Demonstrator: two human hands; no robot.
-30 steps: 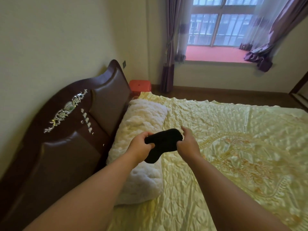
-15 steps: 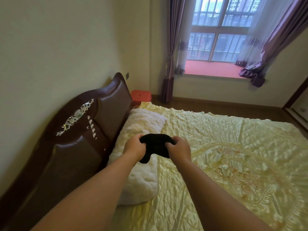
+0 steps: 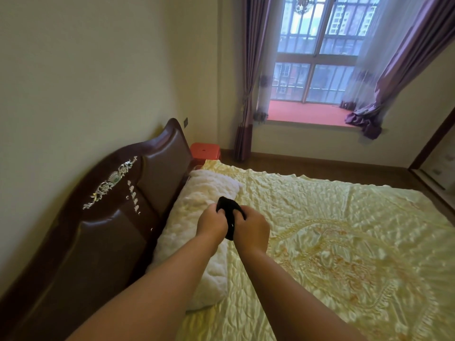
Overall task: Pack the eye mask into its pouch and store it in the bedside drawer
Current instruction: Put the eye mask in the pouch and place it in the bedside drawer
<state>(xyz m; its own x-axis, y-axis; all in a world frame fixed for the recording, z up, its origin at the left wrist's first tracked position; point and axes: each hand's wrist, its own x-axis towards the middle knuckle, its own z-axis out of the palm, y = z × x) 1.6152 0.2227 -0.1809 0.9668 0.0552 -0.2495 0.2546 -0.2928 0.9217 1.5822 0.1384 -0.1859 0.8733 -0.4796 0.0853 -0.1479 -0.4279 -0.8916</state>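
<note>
A black eye mask (image 3: 229,212) is folded together between both hands, held in the air above the white fluffy pillow (image 3: 197,232). My left hand (image 3: 212,222) grips its left side and my right hand (image 3: 253,228) grips its right side, the two hands almost touching. Much of the mask is hidden by the fingers; a narrow black strip hangs down between the hands. No pouch and no drawer are in view.
The bed has a crinkled yellow satin cover (image 3: 332,242) and a dark brown headboard (image 3: 110,217) along the left wall. A red stool (image 3: 205,153) stands beyond the bed's far corner. Purple curtains (image 3: 243,94) frame the window with a red sill (image 3: 305,113).
My hands have come together, folding the spread-out mask in half. The camera has tilted up, showing more of the window.
</note>
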